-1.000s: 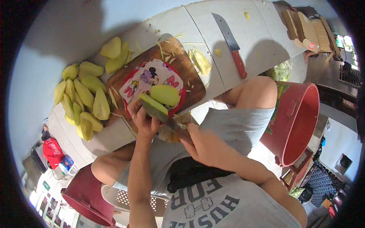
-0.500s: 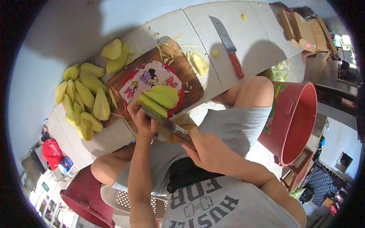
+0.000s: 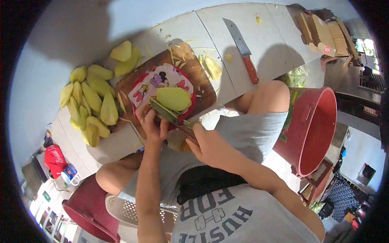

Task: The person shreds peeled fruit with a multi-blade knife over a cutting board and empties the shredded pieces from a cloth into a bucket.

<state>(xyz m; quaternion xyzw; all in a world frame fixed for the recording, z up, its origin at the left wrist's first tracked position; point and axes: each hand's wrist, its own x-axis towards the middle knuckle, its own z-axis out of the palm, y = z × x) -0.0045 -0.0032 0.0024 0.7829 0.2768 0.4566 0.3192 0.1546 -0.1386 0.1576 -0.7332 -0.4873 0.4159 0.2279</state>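
My right hand [image 3: 208,143] is closed around the dark handle of a knife [image 3: 184,128], whose blade points up and left. The blade lies along a narrow green mango slice [image 3: 162,110]. My left hand [image 3: 152,123] is closed on the near end of that slice, its fingers close to the blade. Behind it, a broad peeled mango piece [image 3: 174,98] rests on a red-edged cloth with cartoon prints [image 3: 142,87]. Under the cloth is a wooden cutting board [image 3: 204,85]. The blade's edge partly merges with the slice.
Peeled mango pieces [image 3: 91,97] are heaped left of the board, with two more behind it. A red-handled knife [image 3: 245,54] lies on the tiles to the right. Thin shreds are scattered around the board. A red tub [image 3: 300,133] stands beside my right knee.
The knife and my right hand have shifted slightly up and left. The mango pieces have parted: a thin slice is at the blade, and a broad piece shows its face behind.
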